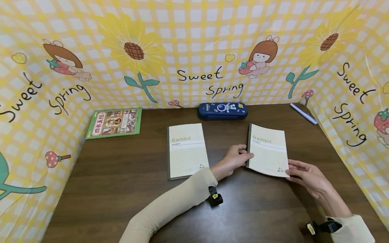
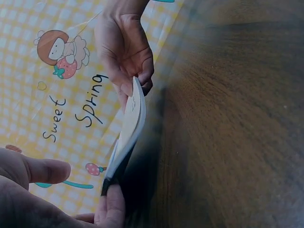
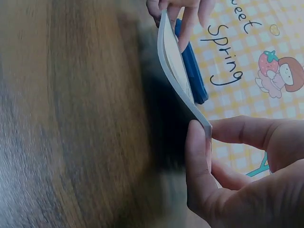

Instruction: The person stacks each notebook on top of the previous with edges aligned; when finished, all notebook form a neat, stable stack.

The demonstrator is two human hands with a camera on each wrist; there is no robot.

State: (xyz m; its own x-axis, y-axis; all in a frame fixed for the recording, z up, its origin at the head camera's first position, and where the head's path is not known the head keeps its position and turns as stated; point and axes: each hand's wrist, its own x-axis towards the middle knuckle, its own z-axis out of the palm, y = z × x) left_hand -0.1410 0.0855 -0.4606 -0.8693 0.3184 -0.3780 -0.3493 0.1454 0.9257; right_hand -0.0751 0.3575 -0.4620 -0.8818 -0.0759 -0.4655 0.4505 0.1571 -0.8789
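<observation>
In the head view, a cream "Gambit" notebook [image 1: 268, 150] with a dark spine is held slightly off the table, its pages bowed. My right hand [image 1: 311, 179] pinches its lower right edge, thumb on the cover side and fingers beneath, as the right wrist view confirms. At the spine is my left hand [image 1: 232, 158]; in the left wrist view its fingers [image 2: 114, 204] touch the spine from below, while its thumb stands raised, apart from the cover. A second matching notebook [image 1: 187, 152] lies flat to the left, its lower right corner near the left sleeve.
A navy space-themed pencil case [image 1: 223, 111] lies at the back middle of the brown table [image 1: 121, 189]. At the back left is a green-bordered book [image 1: 115, 122], and at the back right a pale lavender pen [image 1: 303, 113]. Yellow checked cloth [image 1: 194, 40] surrounds the table's back and sides.
</observation>
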